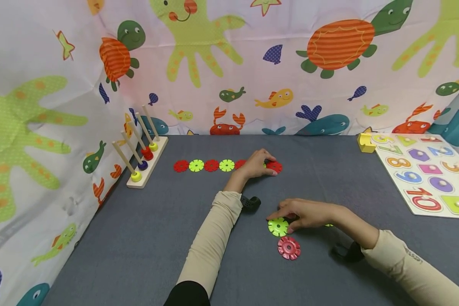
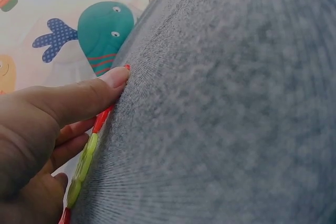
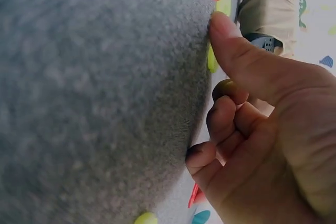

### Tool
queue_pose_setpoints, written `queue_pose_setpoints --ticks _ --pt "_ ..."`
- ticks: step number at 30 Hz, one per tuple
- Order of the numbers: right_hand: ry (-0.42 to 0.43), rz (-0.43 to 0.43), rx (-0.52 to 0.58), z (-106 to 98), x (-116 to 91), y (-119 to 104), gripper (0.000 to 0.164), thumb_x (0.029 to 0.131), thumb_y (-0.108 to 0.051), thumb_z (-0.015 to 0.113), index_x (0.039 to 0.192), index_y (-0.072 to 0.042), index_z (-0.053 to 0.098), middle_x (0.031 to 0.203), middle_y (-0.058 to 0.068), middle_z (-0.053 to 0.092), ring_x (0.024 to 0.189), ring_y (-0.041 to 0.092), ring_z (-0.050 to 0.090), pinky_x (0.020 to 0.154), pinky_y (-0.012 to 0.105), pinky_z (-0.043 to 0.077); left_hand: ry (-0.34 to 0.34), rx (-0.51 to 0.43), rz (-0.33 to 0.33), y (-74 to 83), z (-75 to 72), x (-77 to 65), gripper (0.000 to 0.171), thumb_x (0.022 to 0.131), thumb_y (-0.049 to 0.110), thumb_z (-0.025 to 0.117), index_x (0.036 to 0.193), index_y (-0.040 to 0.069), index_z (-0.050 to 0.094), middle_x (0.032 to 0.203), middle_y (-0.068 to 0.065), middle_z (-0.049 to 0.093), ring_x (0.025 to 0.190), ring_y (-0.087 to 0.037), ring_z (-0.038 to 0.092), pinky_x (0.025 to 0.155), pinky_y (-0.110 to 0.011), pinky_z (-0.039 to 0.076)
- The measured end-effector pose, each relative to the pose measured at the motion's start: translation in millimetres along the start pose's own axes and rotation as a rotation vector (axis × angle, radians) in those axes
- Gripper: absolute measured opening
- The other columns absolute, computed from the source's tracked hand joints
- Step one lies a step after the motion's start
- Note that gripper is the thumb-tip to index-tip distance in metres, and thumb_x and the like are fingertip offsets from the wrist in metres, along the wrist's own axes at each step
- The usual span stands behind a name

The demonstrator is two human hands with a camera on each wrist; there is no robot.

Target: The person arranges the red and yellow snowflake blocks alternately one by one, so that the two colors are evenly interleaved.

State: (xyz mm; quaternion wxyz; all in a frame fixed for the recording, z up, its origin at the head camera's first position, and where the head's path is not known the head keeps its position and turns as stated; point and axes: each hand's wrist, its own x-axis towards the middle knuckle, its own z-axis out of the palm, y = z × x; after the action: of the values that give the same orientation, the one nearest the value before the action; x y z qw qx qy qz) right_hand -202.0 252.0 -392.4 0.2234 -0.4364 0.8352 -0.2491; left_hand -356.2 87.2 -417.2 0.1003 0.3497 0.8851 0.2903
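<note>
A row of notched plastic flower discs, red and yellow-green by turns, lies flat on the dark table in the head view. At its right end my left hand (image 1: 254, 165) pinches a red disc (image 1: 274, 166) between thumb and fingers; the thumb (image 2: 84, 98) lies on its edge in the left wrist view. My right hand (image 1: 310, 213) holds a yellow-green disc (image 1: 278, 228) by its edges, with the thumb (image 3: 236, 45) pressed to it in the right wrist view. Just below that disc lies another red disc (image 1: 289, 248). A further yellow-green piece (image 1: 329, 225) peeks out under the right wrist.
To the left stands a wooden peg stand (image 1: 147, 163) with coloured rings on its posts. A number and shape puzzle board (image 1: 417, 170) lies at the right, with a yellow block (image 1: 366, 143) at its corner. Sea-animal fabric (image 1: 214, 114) hangs behind the table.
</note>
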Motion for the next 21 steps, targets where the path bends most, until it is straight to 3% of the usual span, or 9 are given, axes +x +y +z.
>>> queue_pose_setpoints --ticks 10,16,21 --pt "0.056 0.002 -0.018 2.8 2.5 -1.7 0.046 0.081 -0.027 0.070 0.124 -0.019 0.058 0.082 -0.002 0.047 0.070 0.004 0.038 0.061 0.015 0.032 0.007 -0.020 -0.007 -0.3 1.4 0.5 0.048 0.079 0.026 0.072 0.122 0.010 0.060 0.121 -0.007 0.049 0.115 -0.020 0.044 0.099 -0.032 0.037" --pt "0.154 -0.014 -0.097 -1.0 4.0 4.3 0.038 0.078 -0.026 0.072 0.114 -0.017 0.063 0.077 -0.004 0.048 0.065 0.002 0.039 0.058 0.015 0.032 0.001 -0.021 -0.017 0.6 1.0 0.6 0.048 0.079 0.027 0.073 0.122 0.010 0.060 0.123 -0.007 0.049 0.116 -0.021 0.043 0.100 -0.032 0.036" --pt "0.309 0.058 -0.139 -26.9 -6.6 28.8 0.038 0.078 -0.027 0.073 0.112 -0.012 0.065 0.070 -0.004 0.041 0.058 0.001 0.032 0.054 0.018 0.029 -0.003 -0.024 -0.028 0.2 0.4 1.1 0.048 0.079 0.027 0.072 0.122 0.011 0.060 0.122 -0.006 0.048 0.116 -0.020 0.042 0.100 -0.032 0.035"
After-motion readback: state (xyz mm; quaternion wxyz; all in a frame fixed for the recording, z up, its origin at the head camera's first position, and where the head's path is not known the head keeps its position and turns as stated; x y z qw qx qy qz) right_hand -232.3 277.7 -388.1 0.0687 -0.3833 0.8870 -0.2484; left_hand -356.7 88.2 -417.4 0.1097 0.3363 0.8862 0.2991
